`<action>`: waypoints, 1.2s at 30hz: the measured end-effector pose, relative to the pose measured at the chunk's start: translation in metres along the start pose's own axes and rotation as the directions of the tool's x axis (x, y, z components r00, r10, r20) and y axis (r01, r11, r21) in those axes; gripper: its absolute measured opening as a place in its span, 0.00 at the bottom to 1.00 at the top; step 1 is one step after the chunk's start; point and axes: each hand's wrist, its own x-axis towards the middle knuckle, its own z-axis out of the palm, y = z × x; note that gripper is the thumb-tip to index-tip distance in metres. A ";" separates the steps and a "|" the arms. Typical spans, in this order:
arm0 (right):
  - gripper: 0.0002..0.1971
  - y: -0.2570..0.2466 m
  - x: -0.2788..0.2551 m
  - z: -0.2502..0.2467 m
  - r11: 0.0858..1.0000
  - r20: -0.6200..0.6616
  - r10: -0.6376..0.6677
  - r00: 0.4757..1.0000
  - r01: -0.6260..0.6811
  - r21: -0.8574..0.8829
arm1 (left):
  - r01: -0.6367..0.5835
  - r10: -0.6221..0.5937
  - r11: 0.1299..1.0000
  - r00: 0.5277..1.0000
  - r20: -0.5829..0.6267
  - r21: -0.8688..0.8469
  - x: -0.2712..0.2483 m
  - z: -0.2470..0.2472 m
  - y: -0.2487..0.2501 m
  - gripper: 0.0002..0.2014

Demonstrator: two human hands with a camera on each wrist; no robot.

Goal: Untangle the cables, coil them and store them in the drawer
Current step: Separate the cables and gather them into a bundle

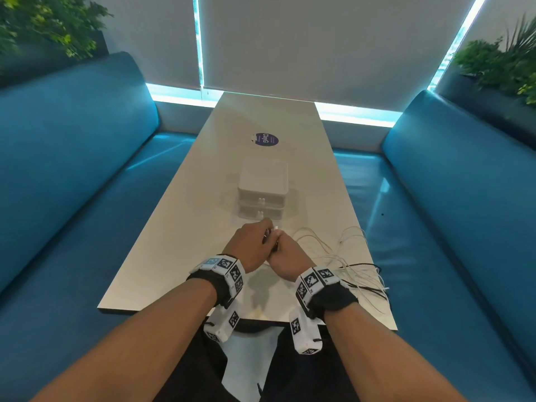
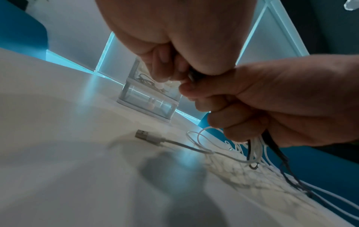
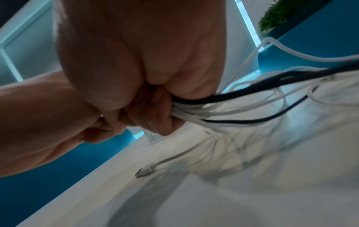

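Several white cables and a black one lie tangled [image 1: 352, 256] on the right side of the white table [image 1: 174, 227]. My right hand [image 1: 278, 245] grips a bundle of these cables [image 3: 191, 111] in its fist, and the strands hang from it to the table. My left hand [image 1: 266, 232] touches the right fist and pinches cable ends [image 2: 191, 76] at the top of the bundle. A white cable with a USB plug [image 2: 142, 134] lies loose on the table below the hands. The clear two-drawer unit [image 1: 262, 195] stands just behind the hands, both drawers closed; the upper one holds a cable.
A round purple sticker [image 1: 265, 139] is on the table beyond the drawer unit. Blue benches [image 1: 72, 169] run along both sides of the table. Some cable loops hang over the right table edge [image 1: 380, 285]. Plants [image 1: 499, 59] stand behind the benches.
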 end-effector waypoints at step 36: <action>0.31 0.008 0.002 0.003 0.999 0.102 0.002 0.995 -0.006 0.038 | 0.169 -0.172 0.983 0.984 0.041 0.068 0.007 0.001 0.004 0.10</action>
